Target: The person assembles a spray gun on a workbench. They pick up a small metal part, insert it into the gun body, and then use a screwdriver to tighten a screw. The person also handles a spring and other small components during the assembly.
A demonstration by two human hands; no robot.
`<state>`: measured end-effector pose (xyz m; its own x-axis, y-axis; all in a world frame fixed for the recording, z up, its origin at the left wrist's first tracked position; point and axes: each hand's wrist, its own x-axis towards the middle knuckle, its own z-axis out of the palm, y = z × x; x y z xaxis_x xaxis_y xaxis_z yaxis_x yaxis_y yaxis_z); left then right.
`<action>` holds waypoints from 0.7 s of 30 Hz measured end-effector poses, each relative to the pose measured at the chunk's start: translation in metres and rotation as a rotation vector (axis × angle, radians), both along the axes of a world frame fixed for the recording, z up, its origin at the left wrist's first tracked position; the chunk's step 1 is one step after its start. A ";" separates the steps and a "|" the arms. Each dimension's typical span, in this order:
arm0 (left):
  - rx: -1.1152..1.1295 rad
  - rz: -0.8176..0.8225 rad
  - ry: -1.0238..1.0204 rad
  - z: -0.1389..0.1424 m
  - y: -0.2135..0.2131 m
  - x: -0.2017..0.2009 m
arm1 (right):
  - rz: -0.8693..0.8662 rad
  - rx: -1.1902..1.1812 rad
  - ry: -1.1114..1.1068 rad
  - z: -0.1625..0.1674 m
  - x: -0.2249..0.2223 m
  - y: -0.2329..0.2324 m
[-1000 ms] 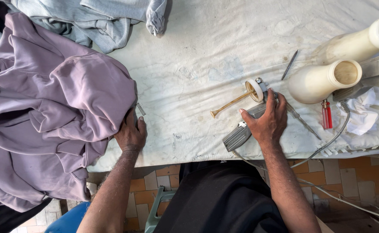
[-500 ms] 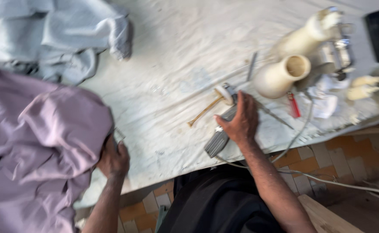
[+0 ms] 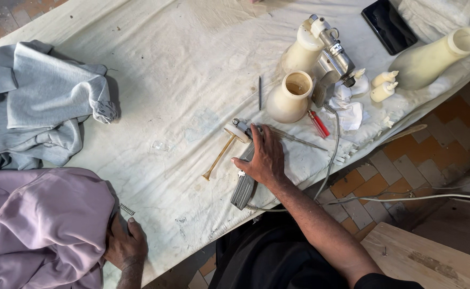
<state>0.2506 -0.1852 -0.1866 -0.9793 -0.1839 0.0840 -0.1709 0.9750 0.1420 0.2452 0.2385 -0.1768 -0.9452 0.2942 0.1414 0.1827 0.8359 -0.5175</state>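
My right hand (image 3: pixel 264 158) lies palm down on a grey corded tool (image 3: pixel 244 184) near the table's front edge, fingers wrapped over its upper part. Just beyond its fingertips lie a small brass-coloured trumpet-shaped piece (image 3: pixel 221 155) and a thin metal rod (image 3: pixel 296 138). My left hand (image 3: pixel 125 243) rests at the front edge against a heap of lilac cloth (image 3: pixel 40 227), fingers curled on its edge. A small metal spring (image 3: pixel 126 209) lies beside that hand.
A cream-covered table (image 3: pixel 181 69) carries cream cone-shaped spools (image 3: pixel 290 97), a grey machine part (image 3: pixel 328 59), a red lighter (image 3: pixel 318 123), a dark phone (image 3: pixel 389 25) and a grey sweatshirt (image 3: pixel 37 104). A cable (image 3: pixel 406 199) runs over the tiled floor. A wooden board (image 3: pixel 427 257) lies lower right.
The view has swung left and tilted, so the table now runs diagonally. Both hands stay where they were, the right on the grey tool, the left on the lilac cloth.
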 end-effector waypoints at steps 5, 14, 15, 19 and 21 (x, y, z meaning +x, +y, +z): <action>0.004 -0.009 0.019 0.000 0.000 0.000 | 0.002 0.000 -0.020 0.001 0.000 0.000; -0.001 0.000 0.011 -0.006 -0.005 0.000 | 0.019 0.062 0.003 -0.008 -0.001 0.000; -0.008 -0.004 0.012 -0.007 -0.006 -0.001 | 0.021 0.070 0.002 -0.009 -0.001 0.000; -0.019 0.009 -0.043 -0.007 -0.008 -0.003 | 0.021 0.091 0.029 -0.013 0.000 -0.001; -0.031 -0.015 0.005 -0.006 -0.008 -0.002 | 0.022 0.105 0.032 -0.013 -0.001 -0.001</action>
<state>0.2485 -0.1934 -0.1921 -0.9816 -0.1662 0.0946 -0.1553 0.9814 0.1129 0.2443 0.2371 -0.1903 -0.9458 0.2551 0.2010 0.1481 0.8895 -0.4322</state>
